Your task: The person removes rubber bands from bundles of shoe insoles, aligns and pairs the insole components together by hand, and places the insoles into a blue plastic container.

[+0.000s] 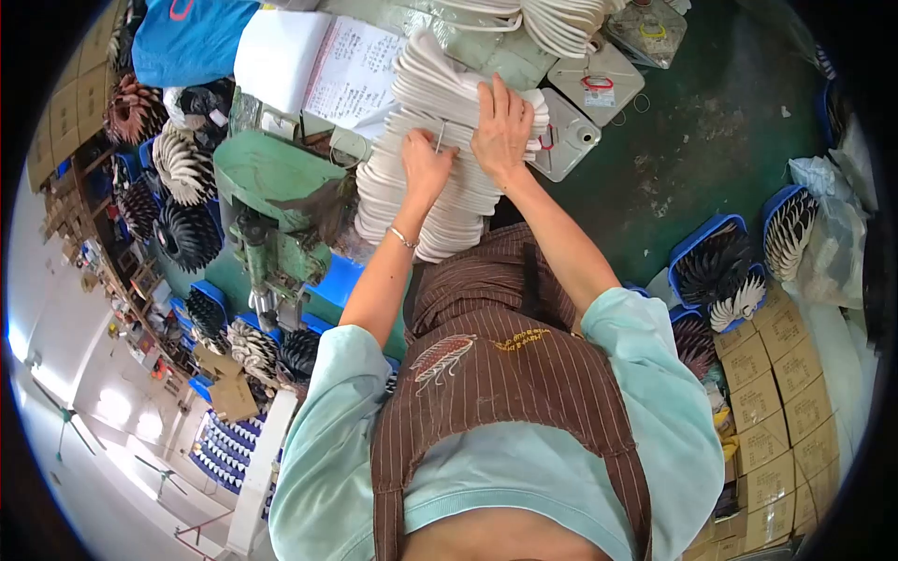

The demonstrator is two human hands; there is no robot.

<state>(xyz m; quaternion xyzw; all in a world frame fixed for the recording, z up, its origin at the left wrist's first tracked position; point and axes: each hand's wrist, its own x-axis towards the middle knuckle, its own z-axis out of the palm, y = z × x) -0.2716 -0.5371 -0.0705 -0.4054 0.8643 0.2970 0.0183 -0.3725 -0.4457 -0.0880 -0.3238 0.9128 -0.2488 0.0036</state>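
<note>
My left hand [427, 166] is closed in a pinch around a thin metal tool [441, 136], whose slim end points upward; its exact kind is too small to tell. Beneath it lies a large stack of white curved strips [421, 210], packed edge to edge like shoe soles. My right hand [502, 131] lies with outstretched fingers over the right side of the same stack, touching the pieces at the top. Part of the stack is hidden under both hands.
Left of the stack are an open notebook [351, 70] and a green machine [276, 182]. Metal tins [566, 140] lie to the right. More white strips [566, 23] sit at the back. Blue bins [711, 262] of soles and cardboard boxes [781, 402] stand around.
</note>
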